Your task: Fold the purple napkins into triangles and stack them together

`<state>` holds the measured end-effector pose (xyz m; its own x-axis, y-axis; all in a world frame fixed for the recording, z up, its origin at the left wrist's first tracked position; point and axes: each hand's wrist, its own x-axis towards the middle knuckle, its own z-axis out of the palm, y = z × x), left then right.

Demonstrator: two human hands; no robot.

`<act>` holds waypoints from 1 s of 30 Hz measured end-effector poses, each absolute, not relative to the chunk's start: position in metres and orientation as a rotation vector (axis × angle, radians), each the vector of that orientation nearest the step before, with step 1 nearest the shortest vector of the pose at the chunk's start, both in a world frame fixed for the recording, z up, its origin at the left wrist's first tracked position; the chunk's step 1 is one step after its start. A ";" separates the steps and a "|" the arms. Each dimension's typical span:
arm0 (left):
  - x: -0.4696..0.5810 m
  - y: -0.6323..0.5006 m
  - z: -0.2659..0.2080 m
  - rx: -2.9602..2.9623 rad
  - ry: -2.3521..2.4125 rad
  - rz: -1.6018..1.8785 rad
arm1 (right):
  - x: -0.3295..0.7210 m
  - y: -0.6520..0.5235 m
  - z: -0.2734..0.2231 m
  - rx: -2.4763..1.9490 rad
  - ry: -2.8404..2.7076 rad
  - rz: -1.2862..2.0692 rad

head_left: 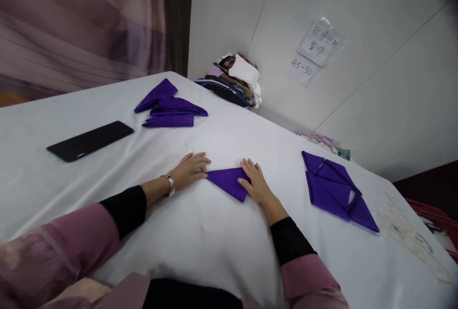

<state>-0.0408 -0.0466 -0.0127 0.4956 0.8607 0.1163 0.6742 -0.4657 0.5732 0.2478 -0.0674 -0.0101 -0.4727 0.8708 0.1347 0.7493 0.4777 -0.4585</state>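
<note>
A purple cloth napkin [229, 181], folded into a narrow triangle, lies flat in front of me on the white-covered table. My left hand [189, 170] rests palm down at its pointed left tip, fingers stretched forward and the thumb side touching the tip. Over the wide right end lies my right hand [256, 182], fingers extended and thumb apart, covering part of that edge. Neither hand grips the cloth. Off to the right are several folded purple napkins [331, 190], grouped close together. More purple napkins [171, 108], loosely folded, sit at the back left.
A black flat panel [91, 141] lies on the left of the white tablecloth [222, 242]. Beyond the far edge is a pile of clothes [238, 80] against the wall, which carries paper signs [315, 49]. A curtain [82, 23] hangs at the back left.
</note>
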 end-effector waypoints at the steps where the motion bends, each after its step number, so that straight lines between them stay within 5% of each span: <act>1: -0.041 -0.047 -0.012 2.288 1.252 0.537 | 0.248 -0.068 -0.010 -1.370 -2.375 0.473; 15: -0.042 -0.055 -0.015 2.391 1.205 0.507 | 0.245 -0.066 -0.008 -1.460 -2.384 0.490; 30: -0.071 -0.007 -0.074 2.605 1.096 0.581 | 0.240 -0.065 0.005 -1.431 -2.549 0.331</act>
